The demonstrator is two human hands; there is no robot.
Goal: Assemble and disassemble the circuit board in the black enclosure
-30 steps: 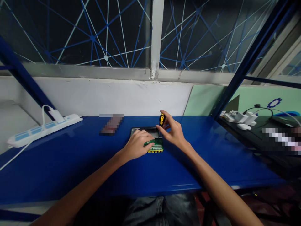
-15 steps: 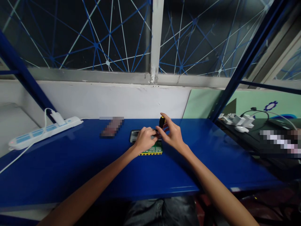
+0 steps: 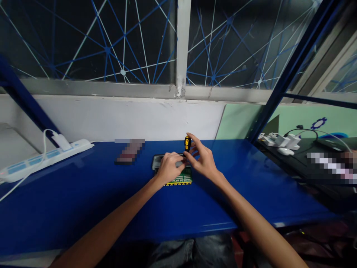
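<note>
My right hand (image 3: 203,159) grips a black and yellow screwdriver (image 3: 187,144), its handle upright between thumb and fingers. The screwdriver's lower end is hidden behind my fingers. Over a device with a green circuit board (image 3: 184,178), my left hand (image 3: 169,165) is closed, its thumb and fingertips near the foot of the screwdriver. Whatever those fingertips pinch is hidden. A dark grey casing (image 3: 156,161) shows behind the left hand, and yellow teeth line the board's near edge. Both lie on the blue table (image 3: 125,208).
A blurred-out, flat dark object (image 3: 129,152) lies left of the device. A white power strip (image 3: 46,160) with plugged-in cables is at the far left. White adapters (image 3: 287,141) and cables sit on a dark surface at the right. The window wall stands behind the table.
The screwdriver handle has turned, now showing more of its yellow markings, and stands slightly further left. My left hand stays on the device. The whole view has shifted a little.
</note>
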